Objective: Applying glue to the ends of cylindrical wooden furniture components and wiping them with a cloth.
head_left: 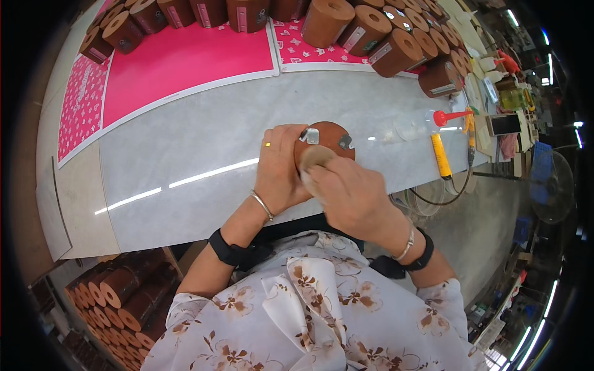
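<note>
Your left hand (279, 162) grasps the brown cylinder (329, 135) — probably steadying it — while your right hand (354, 193) clutches a tan pad (317, 156) at its near side

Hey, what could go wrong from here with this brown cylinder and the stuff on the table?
The right hand, blurred, could snag on the metal pieces close by on the end of the cylinder. Under uneven pressure, the cylinder might twist in the left hand. The yellow tool lies near the table edge; a bump might knock it off.
</note>
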Motion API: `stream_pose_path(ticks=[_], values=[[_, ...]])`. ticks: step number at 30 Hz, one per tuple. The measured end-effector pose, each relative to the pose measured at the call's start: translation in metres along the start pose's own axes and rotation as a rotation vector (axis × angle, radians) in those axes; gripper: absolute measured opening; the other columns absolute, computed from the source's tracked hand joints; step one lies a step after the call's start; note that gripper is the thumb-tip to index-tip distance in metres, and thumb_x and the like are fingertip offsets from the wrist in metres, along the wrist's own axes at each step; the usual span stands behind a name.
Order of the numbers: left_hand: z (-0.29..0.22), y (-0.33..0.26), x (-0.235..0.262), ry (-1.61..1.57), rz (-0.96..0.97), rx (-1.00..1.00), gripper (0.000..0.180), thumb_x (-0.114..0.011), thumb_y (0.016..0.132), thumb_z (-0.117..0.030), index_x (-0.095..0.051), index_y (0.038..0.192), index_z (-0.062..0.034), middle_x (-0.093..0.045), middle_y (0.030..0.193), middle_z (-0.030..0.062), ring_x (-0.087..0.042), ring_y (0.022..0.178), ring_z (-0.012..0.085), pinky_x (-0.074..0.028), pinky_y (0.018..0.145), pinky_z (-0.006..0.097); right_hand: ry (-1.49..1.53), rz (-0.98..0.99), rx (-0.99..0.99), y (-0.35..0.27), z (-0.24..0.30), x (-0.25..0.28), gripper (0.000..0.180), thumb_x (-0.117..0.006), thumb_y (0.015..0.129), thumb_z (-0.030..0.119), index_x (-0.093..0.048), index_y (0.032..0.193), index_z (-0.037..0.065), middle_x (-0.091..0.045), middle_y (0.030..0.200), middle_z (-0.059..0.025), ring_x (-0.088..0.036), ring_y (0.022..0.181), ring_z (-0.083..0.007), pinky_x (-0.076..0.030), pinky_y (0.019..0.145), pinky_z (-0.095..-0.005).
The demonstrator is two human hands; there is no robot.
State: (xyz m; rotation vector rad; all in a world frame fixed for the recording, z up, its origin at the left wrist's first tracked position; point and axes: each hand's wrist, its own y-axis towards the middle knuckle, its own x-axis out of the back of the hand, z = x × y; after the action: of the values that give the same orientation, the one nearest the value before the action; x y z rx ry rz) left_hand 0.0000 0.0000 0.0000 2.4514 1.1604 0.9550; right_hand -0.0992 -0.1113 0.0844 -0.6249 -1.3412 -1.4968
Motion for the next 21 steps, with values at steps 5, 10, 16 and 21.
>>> stream_pose_path(ticks=[5,10,16,21], values=[[-0.001,0.004,0.004,0.043,0.055,0.046,0.084,-0.086,0.051,-0.035,-0.046,0.119,-0.0032,-0.051,0.109,0.016,-0.048,0.098,0.0336,-0.038,0.085,0.041,-0.048,-0.096,0.109,0.043,-0.043,-0.016,0.024,-0.061,0.069,0.006,-0.057,0.093,0.006,-0.057,0.085,-0.0075,-0.058,0.071,-0.0228,-0.048,0.054,-0.0339],[-0.003,0.004,0.007,0.009,0.007,0.002,0.084,-0.086,0.051,-0.033,-0.046,0.118,-0.002,-0.052,0.109,0.016,-0.048,0.098,0.0345,-0.038,0.086,0.042,-0.121,-0.059,0.011,-0.001,-0.024,0.013,0.03,-0.061,0.069,0.005,-0.058,0.099,0.004,-0.055,0.086,-0.0082,-0.057,0.068,-0.0226,-0.048,0.053,-0.0327],[0.009,0.0,0.002,0.129,-0.002,-0.116,0.083,-0.085,0.052,-0.032,-0.046,0.117,-0.001,-0.052,0.11,0.0165,-0.048,0.097,0.035,-0.039,0.085,0.042,-0.081,-0.139,0.105,0.001,0.015,-0.01,0.03,-0.063,0.068,0.008,-0.058,0.097,0.0,-0.056,0.09,-0.0116,-0.056,0.068,-0.0229,-0.049,0.053,-0.0321],[-0.009,0.005,0.004,0.06,0.071,0.043,0.081,-0.085,0.052,-0.032,-0.046,0.116,-0.0015,-0.051,0.111,0.0165,-0.048,0.097,0.0352,-0.04,0.083,0.043,-0.124,-0.11,0.061,0.028,-0.037,-0.006,0.027,-0.063,0.071,0.008,-0.058,0.097,0.005,-0.058,0.092,-0.0102,-0.056,0.067,-0.0226,-0.048,0.054,-0.0311]])
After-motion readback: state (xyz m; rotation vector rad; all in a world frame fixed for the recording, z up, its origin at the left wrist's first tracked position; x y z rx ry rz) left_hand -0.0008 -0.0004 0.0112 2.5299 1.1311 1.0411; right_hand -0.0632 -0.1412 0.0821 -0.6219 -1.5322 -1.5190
